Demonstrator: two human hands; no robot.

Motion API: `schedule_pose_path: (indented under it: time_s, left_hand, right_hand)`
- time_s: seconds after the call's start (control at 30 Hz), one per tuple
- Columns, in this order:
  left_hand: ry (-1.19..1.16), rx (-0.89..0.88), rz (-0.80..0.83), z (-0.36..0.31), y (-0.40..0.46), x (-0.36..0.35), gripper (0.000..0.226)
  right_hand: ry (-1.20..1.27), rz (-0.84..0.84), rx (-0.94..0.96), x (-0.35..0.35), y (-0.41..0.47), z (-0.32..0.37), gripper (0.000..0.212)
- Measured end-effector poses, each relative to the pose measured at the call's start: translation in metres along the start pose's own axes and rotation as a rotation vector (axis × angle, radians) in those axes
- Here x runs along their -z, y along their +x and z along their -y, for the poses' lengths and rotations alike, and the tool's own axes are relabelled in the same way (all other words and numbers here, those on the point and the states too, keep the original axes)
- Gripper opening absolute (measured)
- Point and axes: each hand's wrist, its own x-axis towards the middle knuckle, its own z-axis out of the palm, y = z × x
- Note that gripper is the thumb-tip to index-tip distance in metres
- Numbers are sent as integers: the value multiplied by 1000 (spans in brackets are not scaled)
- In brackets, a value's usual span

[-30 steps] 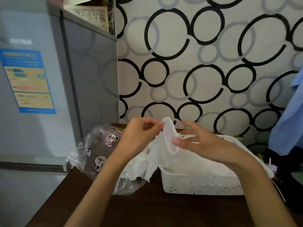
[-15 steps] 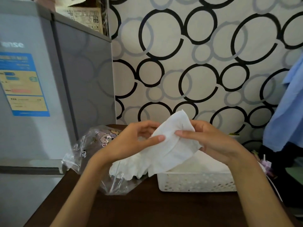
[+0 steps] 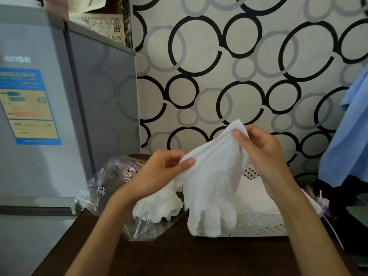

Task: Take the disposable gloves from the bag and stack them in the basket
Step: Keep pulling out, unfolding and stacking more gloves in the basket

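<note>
Hands, both mine, left hand [image 3: 159,174] and right hand [image 3: 264,154], pinch one glove [image 3: 213,186] over one basket [image 3: 260,224], one bag [image 3: 111,188] of gloves at nine o'clock.

"ense" on grey fridge [image 3: 39,116]

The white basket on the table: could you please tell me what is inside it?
Inside the white basket lies a flat layer of white gloves. The glove held up by both hands and the right forearm cover much of the interior, so their number cannot be told.
</note>
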Motion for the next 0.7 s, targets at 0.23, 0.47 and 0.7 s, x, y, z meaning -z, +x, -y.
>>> schedule_pose_path:
  time_s: [0.23,0.47,0.7]
  left_hand:
    - [-138,21,-271,-3,6,0,22]
    - [-215,129,-559,6,13,-8,27]
    - [-168,75,-896,-12,16,2,29]
  right_hand:
    - [-32,-137,44,2,3,-2,22]
    - [-211,-133,227,-18,-5,1,15]
    - [-69,1,190,-52,-15,17,13]
